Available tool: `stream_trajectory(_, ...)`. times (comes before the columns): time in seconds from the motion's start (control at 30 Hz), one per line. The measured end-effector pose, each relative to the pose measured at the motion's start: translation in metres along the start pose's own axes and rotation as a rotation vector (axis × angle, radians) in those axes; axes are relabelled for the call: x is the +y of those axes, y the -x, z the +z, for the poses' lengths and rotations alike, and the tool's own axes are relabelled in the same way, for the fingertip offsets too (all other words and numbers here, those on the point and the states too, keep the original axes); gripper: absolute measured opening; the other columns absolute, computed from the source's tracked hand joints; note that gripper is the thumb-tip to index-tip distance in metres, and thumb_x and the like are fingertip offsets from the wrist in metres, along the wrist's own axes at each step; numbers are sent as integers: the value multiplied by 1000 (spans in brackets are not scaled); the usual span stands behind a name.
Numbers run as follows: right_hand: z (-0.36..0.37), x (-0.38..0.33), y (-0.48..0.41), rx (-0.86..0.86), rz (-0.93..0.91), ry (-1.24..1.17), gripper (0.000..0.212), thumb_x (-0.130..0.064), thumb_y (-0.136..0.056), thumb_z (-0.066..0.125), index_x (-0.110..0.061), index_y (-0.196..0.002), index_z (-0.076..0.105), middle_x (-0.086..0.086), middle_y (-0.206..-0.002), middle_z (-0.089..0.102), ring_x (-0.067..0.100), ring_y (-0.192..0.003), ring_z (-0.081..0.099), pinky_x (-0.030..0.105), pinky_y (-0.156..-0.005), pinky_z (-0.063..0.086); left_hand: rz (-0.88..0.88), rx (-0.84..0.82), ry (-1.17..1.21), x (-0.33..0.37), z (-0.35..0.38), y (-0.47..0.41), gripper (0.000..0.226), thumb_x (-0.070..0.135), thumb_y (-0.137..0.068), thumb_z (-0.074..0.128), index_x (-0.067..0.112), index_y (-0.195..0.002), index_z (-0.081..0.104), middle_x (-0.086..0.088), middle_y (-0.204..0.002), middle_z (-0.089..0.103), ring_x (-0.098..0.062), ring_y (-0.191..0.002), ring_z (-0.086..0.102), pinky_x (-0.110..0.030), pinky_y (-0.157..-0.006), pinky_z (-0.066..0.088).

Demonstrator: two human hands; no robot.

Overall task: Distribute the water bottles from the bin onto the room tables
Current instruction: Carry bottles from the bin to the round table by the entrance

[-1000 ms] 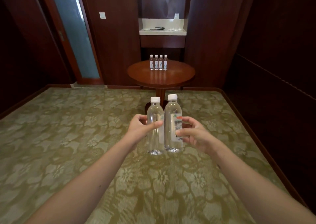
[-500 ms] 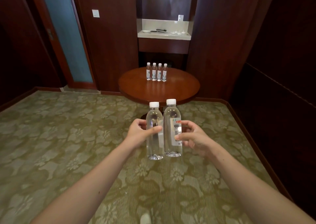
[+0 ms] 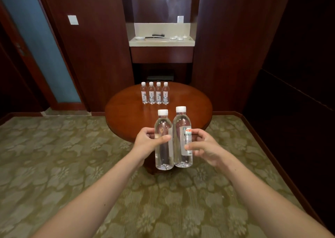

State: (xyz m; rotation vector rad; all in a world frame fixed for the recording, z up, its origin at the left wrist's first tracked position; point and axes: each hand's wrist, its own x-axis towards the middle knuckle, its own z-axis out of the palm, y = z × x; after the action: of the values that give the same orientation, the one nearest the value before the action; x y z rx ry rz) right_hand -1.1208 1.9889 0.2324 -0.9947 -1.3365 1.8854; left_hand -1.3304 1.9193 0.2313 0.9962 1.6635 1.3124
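Observation:
My left hand [image 3: 146,143] grips a clear water bottle with a white cap [image 3: 163,152], held upright. Touching it on the right is a second, slightly taller bottle with a label [image 3: 181,139], held upright by my right hand [image 3: 205,148]. Both bottles hang in the air in front of a round dark-wood table [image 3: 126,114], at its near edge. On the table's far side several small water bottles [image 3: 155,93] stand in a tight row. No bin is in view.
Behind the table a wall niche holds a pale shelf [image 3: 161,42] with small items. A frosted glass door [image 3: 39,56] is at the left, dark wood panels at the right. Patterned green carpet [image 3: 54,156] covers the floor.
The table and its row of bottles have come much closer and lower in view as I walk toward them. Both hands keep the same grip on the two bottles.

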Motion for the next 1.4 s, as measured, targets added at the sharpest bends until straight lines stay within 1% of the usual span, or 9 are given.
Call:
stream_trajectory(0.1, -20, -11, -58, -7, 16, 26, 55, 18, -71, 73, -8, -118, 59, 6, -97, 70, 18, -88, 70, 34, -69, 58, -11, 23, 15, 4, 14, -55, 63, 37, -62, 90, 18, -110, 55, -2, -107, 69, -17, -98, 68, -30, -76, 56)
stream_trajectory(0.27, -61, -42, -162, -45, 14, 110, 54, 13, -70, 78, -9, -116, 59, 7, -102, 71, 23, -94, 70, 52, -91, 55, -28, 73, 30, 13, 40, -156, 66, 36, -59, 93, 15, -111, 57, -4, -105, 71, -18, -96, 70, -28, -74, 54)
stream_trajectory(0.4, -93, -66, -237, -93, 34, 164, 56, 9, -70, 80, -8, -118, 58, 13, -112, 68, 26, -100, 69, 56, -96, 51, -44, 131, 48, 21, 60, -225, 62, 29, -62, 92, 15, -110, 55, -4, -105, 70, -17, -96, 69, -27, -75, 53)
stream_trajectory(0.6, -116, -76, -323, -104, 89, 168, 57, 7, -71, 81, -2, -122, 56, 13, -108, 68, 25, -96, 69, 48, -85, 58, -75, 164, 16, 19, 77, -301, 63, 24, -62, 92, 16, -114, 56, -2, -108, 68, -15, -99, 66, -25, -79, 53)
stream_trajectory(0.8, -132, -70, -410, -70, 105, 250, 58, 7, -67, 83, -3, -117, 57, 19, -116, 67, 28, -95, 69, 39, -79, 60, -84, 139, -16, 3, 81, -384, 59, 18, -64, 91, 17, -115, 62, 3, -107, 70, -13, -101, 66, -27, -86, 53)
stream_trajectory(1.0, -140, -55, -484, -9, 60, 412, 59, 2, -62, 88, -11, -110, 56, 14, -114, 66, 27, -100, 68, 42, -87, 59, -88, 112, -25, -22, 79, -463, 60, 8, -60, 92, 25, -105, 55, 5, -106, 67, -14, -100, 67, -26, -85, 53)
stream_trajectory(1.17, -140, -38, -521, 48, 40, 412, 61, 9, -63, 86, -17, -107, 52, 8, -118, 64, 26, -107, 68, 46, -93, 56, -96, 57, -56, -43, 78, -509, 72, 9, -58, 93, 27, -115, 53, 5, -113, 65, -16, -105, 67, -36, -92, 55)
stream_trajectory(1.3, -141, -29, -539, 56, 51, 412, 61, 14, -66, 82, -15, -109, 49, -4, -107, 64, 22, -108, 66, 35, -95, 55, -93, 38, -94, -57, 79, -531, 76, 13, -55, 94, 27, -116, 52, 5, -115, 66, -14, -108, 65, -34, -96, 53)
stream_trajectory(1.4, -145, -20, -553, 54, 66, 440, 62, 16, -65, 81, -19, -106, 49, -5, -105, 65, 22, -107, 66, 38, -98, 54, -116, 32, -94, -65, 80, -542, 73, 7, -54, 93, 34, -109, 53, 5, -112, 67, -12, -105, 65, -32, -94, 54)
